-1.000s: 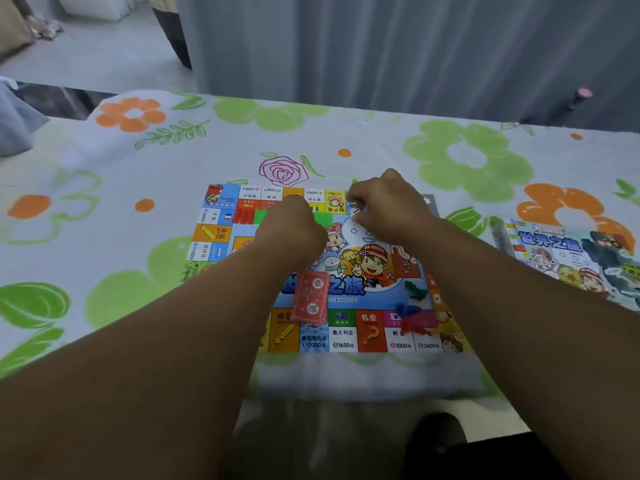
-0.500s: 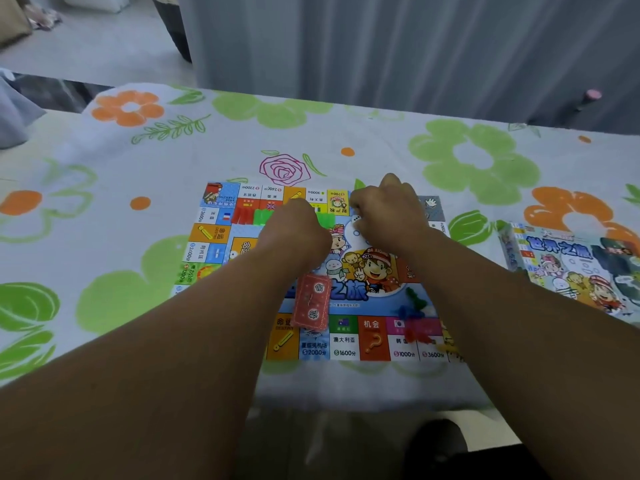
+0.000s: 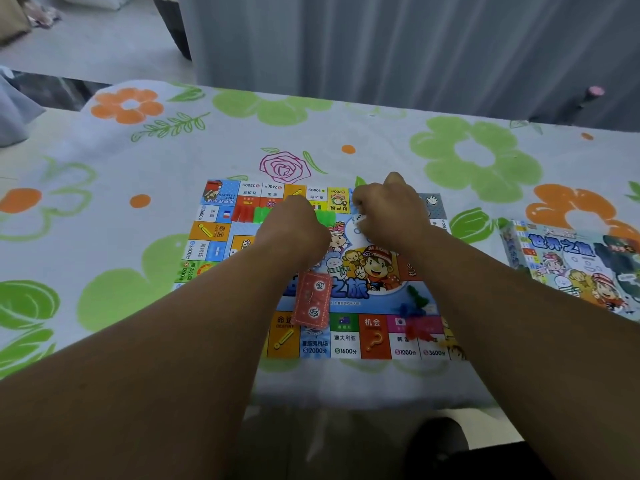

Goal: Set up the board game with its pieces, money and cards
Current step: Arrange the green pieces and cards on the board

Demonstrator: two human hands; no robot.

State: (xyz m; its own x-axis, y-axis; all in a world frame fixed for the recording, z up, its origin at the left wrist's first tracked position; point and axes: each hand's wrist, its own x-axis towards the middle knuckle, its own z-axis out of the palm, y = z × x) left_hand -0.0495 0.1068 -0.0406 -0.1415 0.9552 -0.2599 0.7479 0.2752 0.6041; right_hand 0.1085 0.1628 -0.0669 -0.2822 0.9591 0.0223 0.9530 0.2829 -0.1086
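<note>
Left hand (image 3: pixel 294 233) and right hand (image 3: pixel 388 209) stay curled over the board (image 3: pixel 346 341), unmoved; their grip cannot be told.

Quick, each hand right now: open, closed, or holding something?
Left hand: curled over the green pieces, grip hidden, cannot tell.
Right hand: curled over the board, contents hidden, cannot tell.
</note>
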